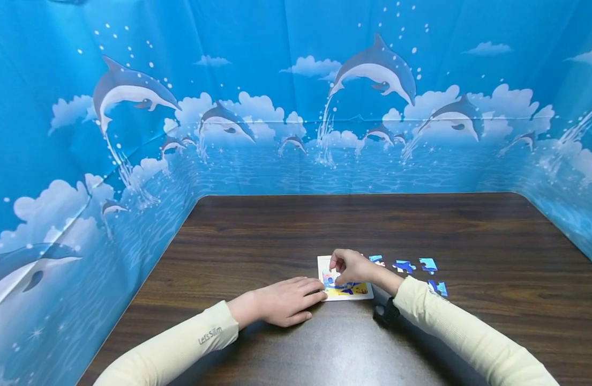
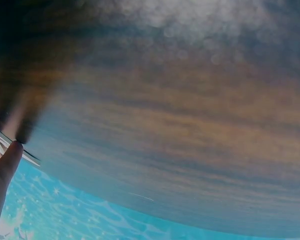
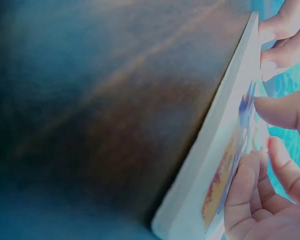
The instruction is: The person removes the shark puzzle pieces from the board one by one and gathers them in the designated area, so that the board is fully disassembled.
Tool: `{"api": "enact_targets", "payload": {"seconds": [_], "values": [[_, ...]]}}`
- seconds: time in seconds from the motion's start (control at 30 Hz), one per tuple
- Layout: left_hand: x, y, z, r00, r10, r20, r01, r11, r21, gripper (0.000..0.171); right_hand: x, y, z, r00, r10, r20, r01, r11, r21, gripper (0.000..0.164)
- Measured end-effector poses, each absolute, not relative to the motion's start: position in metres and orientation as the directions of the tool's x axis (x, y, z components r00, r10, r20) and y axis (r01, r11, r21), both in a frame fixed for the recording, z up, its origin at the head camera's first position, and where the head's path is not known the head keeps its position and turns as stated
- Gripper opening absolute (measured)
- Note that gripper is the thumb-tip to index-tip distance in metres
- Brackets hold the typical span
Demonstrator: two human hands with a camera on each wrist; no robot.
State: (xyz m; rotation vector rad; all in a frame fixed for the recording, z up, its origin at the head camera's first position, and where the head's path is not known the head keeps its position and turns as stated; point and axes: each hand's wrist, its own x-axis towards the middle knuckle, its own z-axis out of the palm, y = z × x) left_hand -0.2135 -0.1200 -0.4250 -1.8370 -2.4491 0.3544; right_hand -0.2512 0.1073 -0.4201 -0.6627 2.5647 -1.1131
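A small jigsaw puzzle board [image 1: 323,261] with a white border lies flat on the brown table, its picture partly filled in blue and yellow. My left hand [image 1: 288,301] lies palm down at its left side, its straight fingertips touching the border. Over the board, my right hand [image 1: 356,267] pinches a pale puzzle piece [image 3: 260,132] between thumb and fingers, close to the picture surface. That hand hides part of the board in the head view. The left wrist view catches only a left finger [image 2: 7,162] at the board's edge.
Several loose puzzle pieces [image 1: 404,266] lie right of the board, some partly behind the right hand. A black wrist-worn device [image 1: 386,313] hangs under the right wrist. The wood-grain table [image 1: 257,230] is bordered by a blue dolphin-print curtain [image 1: 257,161].
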Motion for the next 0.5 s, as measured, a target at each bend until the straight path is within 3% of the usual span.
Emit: {"api": "enact_targets", "payload": {"seconds": [0.5], "values": [[-0.2138, -0.1189, -0.4251, -0.326, 0.936, -0.132, 0.936, 0.300, -0.187, 0.049, -0.2476, 0.1110, -0.4208, -0.799, -0.591, 0.114, -0.501, 0.548, -0.669, 0.031]]}}
